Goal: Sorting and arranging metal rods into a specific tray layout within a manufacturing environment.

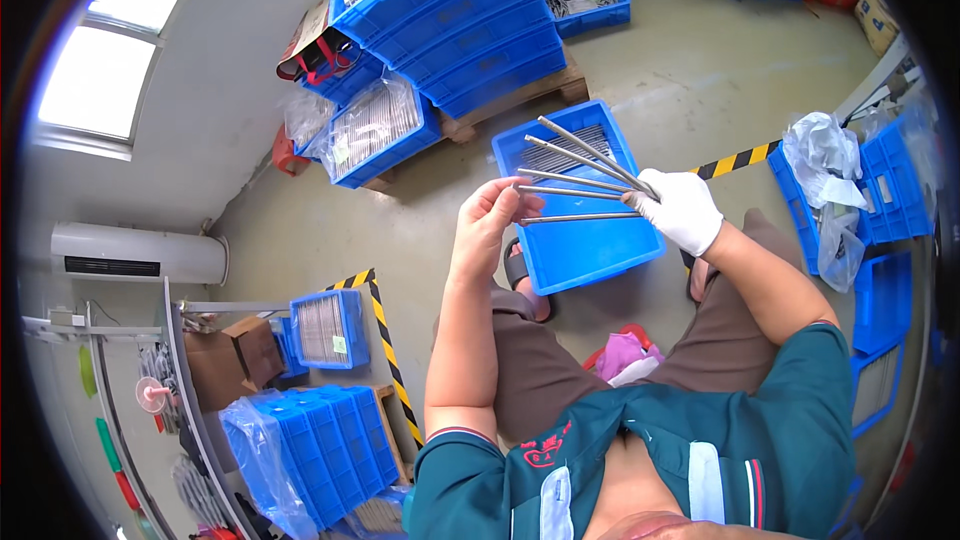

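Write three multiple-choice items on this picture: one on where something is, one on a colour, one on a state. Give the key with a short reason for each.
1. Where is the blue crate with loose metal rods in it?
A. On the floor in front of the person's feet
B. On a shelf overhead
C. On the person's lap

2. What colour is the glove on the right hand?
A. Black
B. White
C. Yellow

3. How are the metal rods held?
A. Bundled tight with tape
B. Lying flat on the floor
C. Fanned out from the right hand, with the left hand at one rod's tip

Key: 1 A, the crate sits on the floor beyond the knees. 2 B, the glove is white. 3 C, the rods spread apart leftward and the bare fingers meet one end.
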The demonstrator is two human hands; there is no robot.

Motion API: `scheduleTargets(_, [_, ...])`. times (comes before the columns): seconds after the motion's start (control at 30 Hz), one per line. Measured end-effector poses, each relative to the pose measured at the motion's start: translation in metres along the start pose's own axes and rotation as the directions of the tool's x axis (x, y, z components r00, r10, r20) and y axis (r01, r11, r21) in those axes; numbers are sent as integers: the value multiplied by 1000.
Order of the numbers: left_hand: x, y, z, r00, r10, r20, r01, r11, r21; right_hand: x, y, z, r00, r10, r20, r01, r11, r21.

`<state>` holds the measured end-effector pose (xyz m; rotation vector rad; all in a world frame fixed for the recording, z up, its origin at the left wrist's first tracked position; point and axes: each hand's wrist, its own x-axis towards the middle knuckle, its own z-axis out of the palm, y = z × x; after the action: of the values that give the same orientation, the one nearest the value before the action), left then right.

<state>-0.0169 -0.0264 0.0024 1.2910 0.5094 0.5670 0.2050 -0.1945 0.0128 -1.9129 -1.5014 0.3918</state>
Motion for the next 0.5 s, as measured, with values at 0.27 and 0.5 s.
scheduleTargets(0.27, [2, -2, 2, 998, 0, -62, 8, 991, 133, 0, -3, -5, 972, -206, -113, 178, 959, -222])
scheduleTargets(0.5, [-1, 3, 7, 997, 23, -79, -19, 999, 42, 1, -1, -5, 992, -105, -63, 96, 987, -127])
